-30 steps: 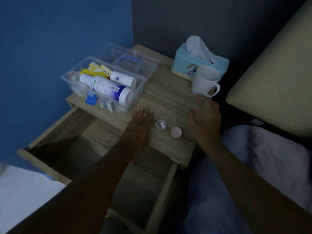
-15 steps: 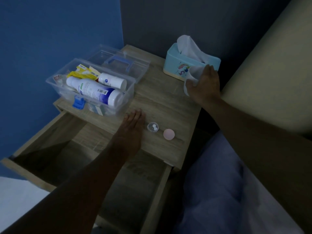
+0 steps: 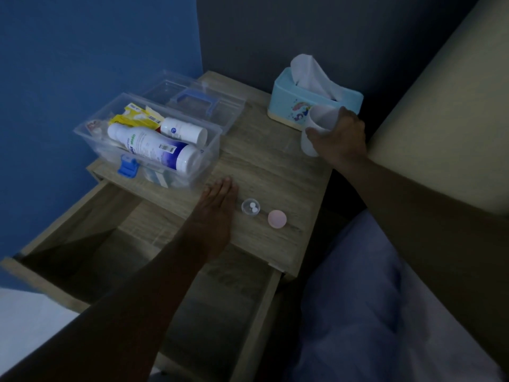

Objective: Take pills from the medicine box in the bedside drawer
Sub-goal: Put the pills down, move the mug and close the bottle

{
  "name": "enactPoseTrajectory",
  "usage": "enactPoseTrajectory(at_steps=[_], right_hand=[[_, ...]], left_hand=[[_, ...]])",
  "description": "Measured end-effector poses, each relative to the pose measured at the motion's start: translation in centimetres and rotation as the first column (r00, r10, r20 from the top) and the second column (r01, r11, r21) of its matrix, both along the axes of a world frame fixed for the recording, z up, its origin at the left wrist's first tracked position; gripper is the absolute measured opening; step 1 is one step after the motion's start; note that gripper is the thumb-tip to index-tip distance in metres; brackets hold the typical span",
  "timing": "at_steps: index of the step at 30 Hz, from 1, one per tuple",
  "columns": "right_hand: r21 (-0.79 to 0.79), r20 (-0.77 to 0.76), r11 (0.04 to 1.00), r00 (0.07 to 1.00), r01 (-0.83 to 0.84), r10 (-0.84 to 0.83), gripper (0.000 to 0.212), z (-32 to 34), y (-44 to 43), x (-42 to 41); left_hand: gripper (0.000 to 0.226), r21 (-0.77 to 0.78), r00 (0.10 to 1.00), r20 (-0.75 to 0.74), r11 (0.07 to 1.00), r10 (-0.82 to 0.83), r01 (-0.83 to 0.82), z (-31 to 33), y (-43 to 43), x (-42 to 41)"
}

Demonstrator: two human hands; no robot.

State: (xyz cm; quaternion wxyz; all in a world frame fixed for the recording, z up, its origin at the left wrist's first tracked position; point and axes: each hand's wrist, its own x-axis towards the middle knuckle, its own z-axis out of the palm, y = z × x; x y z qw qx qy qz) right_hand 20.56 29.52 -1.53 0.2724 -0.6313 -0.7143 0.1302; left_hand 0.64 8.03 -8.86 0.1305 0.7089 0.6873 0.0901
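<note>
A clear plastic medicine box (image 3: 212, 158) stands open on the bedside table, holding two white bottles (image 3: 154, 146) and yellow packets. Its lid (image 3: 192, 99) with a blue handle lies behind it. A small clear cap (image 3: 250, 207) with two white pills sits on the tabletop, and a pink lid (image 3: 277, 219) lies just right of it. My left hand (image 3: 216, 213) rests flat on the table, fingers together, just left of the cap. My right hand (image 3: 337, 139) grips a white mug (image 3: 316, 128), tilted, in front of the tissue box.
A light blue tissue box (image 3: 289, 106) stands at the table's back right. The drawer (image 3: 137, 257) below the tabletop is pulled out towards me. A beige headboard (image 3: 446, 106) and bedding (image 3: 371, 312) lie on the right, and a blue wall on the left.
My right hand moved from the table front up to the mug and took hold of it; the mug now tilts. My left hand stayed flat beside the cap.
</note>
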Motion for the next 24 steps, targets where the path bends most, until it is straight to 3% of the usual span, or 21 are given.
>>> enactPoseTrajectory(at_steps=[11,24], right_hand=[[0.072,-0.225,0.976,0.95,-0.204,0.216,0.074,1.3,-8.0,-1.3],[0.015,-0.239,0.974,0.945,-0.228,0.225,0.073,0.5,-11.6,-1.9]], left_hand=[[0.074,-0.019,1.0,-0.01,0.999,0.03,-0.03,0.3,0.1,0.3],[0.075,-0.025,0.999,0.039,1.0,0.014,-0.013,0.2,0.1,0.1]])
